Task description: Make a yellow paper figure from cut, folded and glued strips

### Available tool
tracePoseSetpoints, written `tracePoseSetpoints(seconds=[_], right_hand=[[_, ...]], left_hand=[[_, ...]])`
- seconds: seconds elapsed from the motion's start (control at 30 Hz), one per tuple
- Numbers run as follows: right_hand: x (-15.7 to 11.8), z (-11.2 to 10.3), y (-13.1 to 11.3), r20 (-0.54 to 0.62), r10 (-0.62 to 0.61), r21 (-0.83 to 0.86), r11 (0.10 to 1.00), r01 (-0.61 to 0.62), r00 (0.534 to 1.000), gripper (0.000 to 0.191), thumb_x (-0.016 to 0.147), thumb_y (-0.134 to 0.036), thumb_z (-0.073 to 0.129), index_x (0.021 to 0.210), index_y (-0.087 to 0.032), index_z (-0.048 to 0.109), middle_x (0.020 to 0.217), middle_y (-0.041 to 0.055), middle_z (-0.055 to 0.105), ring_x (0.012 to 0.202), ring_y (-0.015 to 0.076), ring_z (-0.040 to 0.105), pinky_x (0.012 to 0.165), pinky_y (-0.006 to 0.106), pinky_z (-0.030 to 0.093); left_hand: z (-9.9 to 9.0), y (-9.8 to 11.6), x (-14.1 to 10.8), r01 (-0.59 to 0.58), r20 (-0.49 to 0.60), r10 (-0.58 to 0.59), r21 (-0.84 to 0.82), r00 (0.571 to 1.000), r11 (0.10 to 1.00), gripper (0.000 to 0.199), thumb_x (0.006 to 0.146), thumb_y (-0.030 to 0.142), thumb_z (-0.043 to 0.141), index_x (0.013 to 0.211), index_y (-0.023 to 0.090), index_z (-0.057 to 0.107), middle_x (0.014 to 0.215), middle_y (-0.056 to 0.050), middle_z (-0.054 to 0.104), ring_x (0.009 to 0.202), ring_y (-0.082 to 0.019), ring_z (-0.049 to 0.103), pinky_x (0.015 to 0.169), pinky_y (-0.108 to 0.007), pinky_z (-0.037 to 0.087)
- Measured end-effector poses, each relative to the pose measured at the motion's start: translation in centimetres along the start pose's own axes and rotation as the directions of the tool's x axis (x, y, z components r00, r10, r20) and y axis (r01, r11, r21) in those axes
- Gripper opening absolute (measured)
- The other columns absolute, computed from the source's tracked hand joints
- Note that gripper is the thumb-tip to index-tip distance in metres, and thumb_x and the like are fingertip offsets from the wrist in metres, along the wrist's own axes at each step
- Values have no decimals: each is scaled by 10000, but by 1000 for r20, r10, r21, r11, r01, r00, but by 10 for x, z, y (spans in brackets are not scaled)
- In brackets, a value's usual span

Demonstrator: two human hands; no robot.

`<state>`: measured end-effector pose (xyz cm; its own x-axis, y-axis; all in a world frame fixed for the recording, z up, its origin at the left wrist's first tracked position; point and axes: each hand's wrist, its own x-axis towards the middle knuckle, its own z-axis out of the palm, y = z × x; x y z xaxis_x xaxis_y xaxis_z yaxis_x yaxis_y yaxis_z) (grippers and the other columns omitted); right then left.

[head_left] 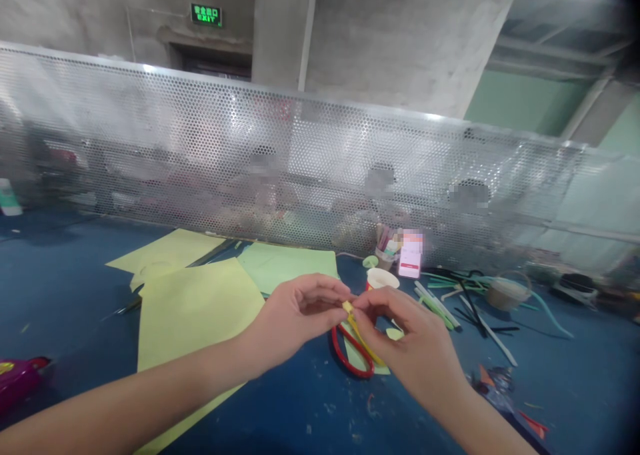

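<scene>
yellow strip (349, 306), small, taken as clock centre; held between the fingertips of two hands. left hand (300, 316), 9 o'clock: thumb and fingers nearly together, tips on the strip. right hand (413, 322), 3 o'clock: thumb and forefinger brought into a close pinch on it. a longer yellow length runs towards 5; cannot tell if it is the same piece. step in hand, judged: fine fingertip shaping of the strip. next move probably calls for one steady pinch while the other hand adjusts. counts: one red loop (343, 360), 6; two large yellow sheets (200, 315), 9 to 10; one green sheet (295, 268), 10; one paper cup (382, 278), 2; one phone (411, 255), 2, farther; one small bucket (504, 294), 3. loose sticks (437, 306), 3: overlapping, uncountable.
</scene>
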<state>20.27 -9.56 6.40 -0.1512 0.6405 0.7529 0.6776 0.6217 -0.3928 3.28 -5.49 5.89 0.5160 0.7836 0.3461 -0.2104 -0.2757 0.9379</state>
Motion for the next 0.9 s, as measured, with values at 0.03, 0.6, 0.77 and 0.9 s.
tracePoseSetpoints(seconds=[0.03, 0.6, 0.77, 0.9], right_hand=[[0, 0, 0, 3, -2, -5, 1000, 2, 1000, 74, 757, -137, 579, 769, -207, 596, 689, -29, 624, 584, 91, 586, 567, 197, 476], [-8, 12, 3, 3, -56, -122, 991, 56, 998, 101, 760, -103, 517, 722, -193, 543, 657, -14, 549, 588, 117, 533, 572, 227, 440], [-10, 19, 4, -43, 274, 263, 931, -253, 961, 52, 805, -228, 550, 772, -194, 572, 678, -6, 610, 595, 119, 590, 545, 205, 493], [-10, 21, 4, -33, 343, 380, 873, -306, 939, 76, 784, -261, 598, 789, -187, 614, 692, 5, 641, 610, 122, 614, 564, 206, 521]], left_hand=[[0, 0, 0, -6, -7, 6, 14, 1000, 1000, 190, 745, 196, 646, 933, 181, 621, 924, -33, 680, 886, -150, 631, 840, -287, 475], [4, -2, -3, -76, 11, 76, 194, 997, 978, 172, 767, 157, 585, 926, 201, 635, 925, -17, 675, 881, -152, 625, 844, -294, 479], [3, 0, -2, -39, -57, 44, 83, 997, 996, 156, 746, 214, 645, 897, 184, 618, 910, -18, 656, 869, -141, 616, 841, -275, 474], [-1, 4, -1, -39, -61, 44, 71, 997, 997, 107, 764, 212, 628, 862, 170, 632, 877, -17, 649, 845, -135, 608, 819, -263, 472]])
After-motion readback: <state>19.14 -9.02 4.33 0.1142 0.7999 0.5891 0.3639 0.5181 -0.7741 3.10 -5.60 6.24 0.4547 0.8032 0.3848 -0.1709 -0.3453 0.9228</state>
